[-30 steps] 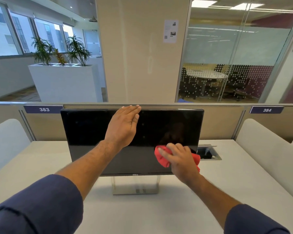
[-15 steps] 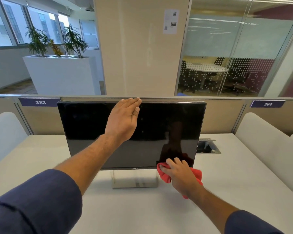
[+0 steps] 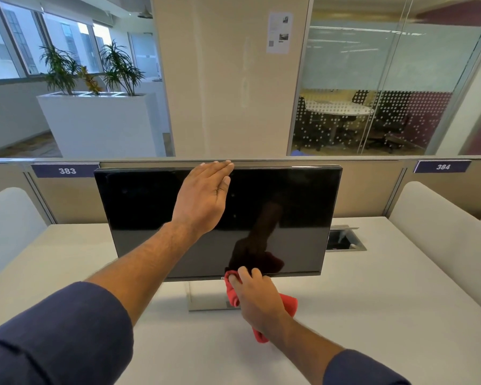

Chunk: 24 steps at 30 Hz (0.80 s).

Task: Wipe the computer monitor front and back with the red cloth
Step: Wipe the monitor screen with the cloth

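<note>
Down and leftward goes the right hand [image 3: 257,297] compared with a second ago: it was pressing the red cloth [image 3: 288,305] on the lower right of the dark screen, and now it sits at the bottom edge near the middle, over the logo, with the cloth trailing onto the desk [image 3: 372,295] beneath. Its fingers are curled round the bunched cloth, most likely so the fabric stays under the fingertips as it runs along the bezel. The left hand [image 3: 203,198] has stayed put, fingers straight and together, tips over the top edge of the monitor [image 3: 150,218], probably bracing the panel so it does not tilt on its stand [image 3: 206,300] under the wiping pressure. The front appears nearly done; the back remains unwiped, by my judgement.
</note>
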{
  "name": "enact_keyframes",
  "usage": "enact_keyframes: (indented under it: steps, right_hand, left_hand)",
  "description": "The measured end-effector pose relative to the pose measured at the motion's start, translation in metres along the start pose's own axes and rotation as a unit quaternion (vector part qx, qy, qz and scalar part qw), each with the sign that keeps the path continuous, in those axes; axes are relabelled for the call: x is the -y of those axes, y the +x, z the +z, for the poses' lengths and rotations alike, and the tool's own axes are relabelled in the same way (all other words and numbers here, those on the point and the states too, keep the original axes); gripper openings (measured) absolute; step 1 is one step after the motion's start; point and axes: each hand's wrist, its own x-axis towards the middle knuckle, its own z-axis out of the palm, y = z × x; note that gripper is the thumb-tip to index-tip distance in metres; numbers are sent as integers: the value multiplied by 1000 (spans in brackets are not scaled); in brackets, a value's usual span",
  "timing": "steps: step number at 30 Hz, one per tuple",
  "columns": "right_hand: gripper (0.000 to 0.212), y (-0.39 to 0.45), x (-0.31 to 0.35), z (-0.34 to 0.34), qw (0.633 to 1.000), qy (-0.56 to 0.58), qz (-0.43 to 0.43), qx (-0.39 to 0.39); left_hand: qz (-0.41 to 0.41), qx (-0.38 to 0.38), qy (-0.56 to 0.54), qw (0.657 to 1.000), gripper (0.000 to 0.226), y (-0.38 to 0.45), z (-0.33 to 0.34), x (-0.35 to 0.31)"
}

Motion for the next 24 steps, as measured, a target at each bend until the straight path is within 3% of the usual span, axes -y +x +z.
enact_keyframes:
  steps: [11, 18, 24]
  right_hand:
    - [59, -32, -48, 3, 992, 20, 123, -2]
    - [66, -22, -23, 7, 994, 53, 97, 5]
    - [60, -30, -45, 5, 994, 35, 108, -5]
  left_hand:
    - [-5, 2, 3, 1000, 41, 0, 1, 0]
    - [-14, 2, 1, 1000, 41, 0, 2, -2]
    - [-1, 0, 0, 1000, 41, 1, 3, 0]
